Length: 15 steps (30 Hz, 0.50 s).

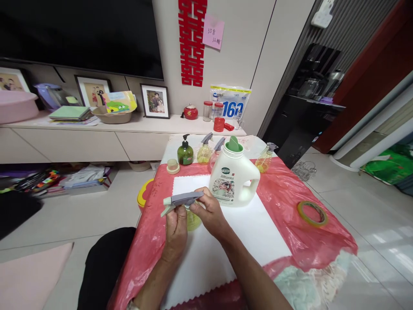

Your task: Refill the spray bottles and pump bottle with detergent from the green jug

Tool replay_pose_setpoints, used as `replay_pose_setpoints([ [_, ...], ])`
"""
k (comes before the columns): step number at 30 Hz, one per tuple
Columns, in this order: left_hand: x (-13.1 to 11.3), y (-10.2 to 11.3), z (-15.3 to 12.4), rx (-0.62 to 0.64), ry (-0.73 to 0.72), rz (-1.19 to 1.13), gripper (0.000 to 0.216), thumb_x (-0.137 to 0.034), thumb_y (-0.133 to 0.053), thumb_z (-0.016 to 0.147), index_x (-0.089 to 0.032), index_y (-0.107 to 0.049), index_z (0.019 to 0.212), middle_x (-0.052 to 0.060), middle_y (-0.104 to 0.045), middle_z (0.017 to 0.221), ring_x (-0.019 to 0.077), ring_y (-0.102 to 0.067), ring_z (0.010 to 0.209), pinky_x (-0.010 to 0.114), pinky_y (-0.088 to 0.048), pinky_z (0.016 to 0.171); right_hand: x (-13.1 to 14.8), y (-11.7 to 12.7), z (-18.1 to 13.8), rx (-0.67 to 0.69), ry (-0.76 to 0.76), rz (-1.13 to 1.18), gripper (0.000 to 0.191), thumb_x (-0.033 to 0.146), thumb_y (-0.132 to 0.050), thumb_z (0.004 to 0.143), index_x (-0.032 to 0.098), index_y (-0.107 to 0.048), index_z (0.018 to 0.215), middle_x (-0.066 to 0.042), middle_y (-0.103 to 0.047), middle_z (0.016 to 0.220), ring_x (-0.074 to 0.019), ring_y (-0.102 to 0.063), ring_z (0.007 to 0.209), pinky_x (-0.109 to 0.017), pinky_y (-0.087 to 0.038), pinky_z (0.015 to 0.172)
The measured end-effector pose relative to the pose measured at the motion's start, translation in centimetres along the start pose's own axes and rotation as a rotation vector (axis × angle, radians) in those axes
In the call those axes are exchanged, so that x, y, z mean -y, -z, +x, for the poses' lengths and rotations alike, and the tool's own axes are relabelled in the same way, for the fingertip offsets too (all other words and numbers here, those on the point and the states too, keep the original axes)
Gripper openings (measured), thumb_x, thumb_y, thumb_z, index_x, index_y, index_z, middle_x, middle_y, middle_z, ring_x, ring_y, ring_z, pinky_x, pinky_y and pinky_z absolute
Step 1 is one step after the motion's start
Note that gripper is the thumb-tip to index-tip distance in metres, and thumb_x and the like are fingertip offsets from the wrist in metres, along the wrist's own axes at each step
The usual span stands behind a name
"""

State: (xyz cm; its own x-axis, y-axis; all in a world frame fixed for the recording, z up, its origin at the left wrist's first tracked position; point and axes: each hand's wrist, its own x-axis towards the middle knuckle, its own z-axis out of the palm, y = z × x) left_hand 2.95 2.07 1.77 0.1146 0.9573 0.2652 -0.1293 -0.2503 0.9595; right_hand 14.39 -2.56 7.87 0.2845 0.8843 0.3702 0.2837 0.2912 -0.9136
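Note:
A small spray bottle (193,221) with a clear yellowish body stands over the white sheet (251,245), partly hidden by my hands. Its grey trigger head (186,197) points left, with a pale nozzle. My left hand (176,234) is closed at the neck below the head. The fingers of my right hand (211,213) pinch the head and neck from the other side. Just behind stands a white detergent jug (232,181) with a green spout and no cap on it. A round beige cap (173,166) lies to the left.
Behind the jug are a green pump bottle (185,154), a yellow spray bottle (204,153) and a pink one (214,160). Another spray bottle (264,160) stands to the right. A tape roll (312,214) lies on the red plastic cover (277,202). A low cabinet (142,125) runs behind the table.

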Motion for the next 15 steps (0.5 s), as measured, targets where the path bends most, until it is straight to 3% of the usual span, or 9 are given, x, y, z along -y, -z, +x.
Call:
replay_pose_setpoints([
  [6,-0.7,0.1,0.3,0.108,-0.015,-0.163,0.039,-0.05,-0.061,0.092,-0.021,-0.06,0.119,0.011,-0.068,0.12,0.0272,-0.063,0.12,0.044,-0.046,0.109,-1.2,-1.8,-0.4,-0.144,-0.013,-0.016,0.014,0.032,-0.067,0.083,0.022,-0.066,0.093,-0.003,-0.054,0.097,-0.0188,-0.056,0.096,-0.035,-0.047,0.09],
  [11,-1.9,-0.8,0.9,0.15,-0.039,-0.307,0.04,-0.049,-0.067,0.088,-0.019,-0.06,0.113,0.012,-0.071,0.112,0.0265,-0.068,0.109,0.041,-0.051,0.099,-1.0,0.0,0.2,0.018,-0.022,0.01,0.018,0.037,-0.067,0.085,0.021,-0.071,0.094,-0.005,-0.057,0.102,-0.0201,-0.058,0.101,-0.035,-0.047,0.094],
  [15,-1.9,-0.7,0.9,0.207,-0.017,-0.362,0.045,-0.046,-0.069,0.088,-0.02,-0.054,0.121,0.012,-0.066,0.121,0.0263,-0.064,0.116,0.042,-0.048,0.103,-0.9,0.9,0.7,0.057,-0.03,-0.001,0.018,0.039,-0.07,0.083,0.022,-0.073,0.087,-0.003,-0.056,0.098,-0.0187,-0.058,0.093,-0.033,-0.047,0.086],
])
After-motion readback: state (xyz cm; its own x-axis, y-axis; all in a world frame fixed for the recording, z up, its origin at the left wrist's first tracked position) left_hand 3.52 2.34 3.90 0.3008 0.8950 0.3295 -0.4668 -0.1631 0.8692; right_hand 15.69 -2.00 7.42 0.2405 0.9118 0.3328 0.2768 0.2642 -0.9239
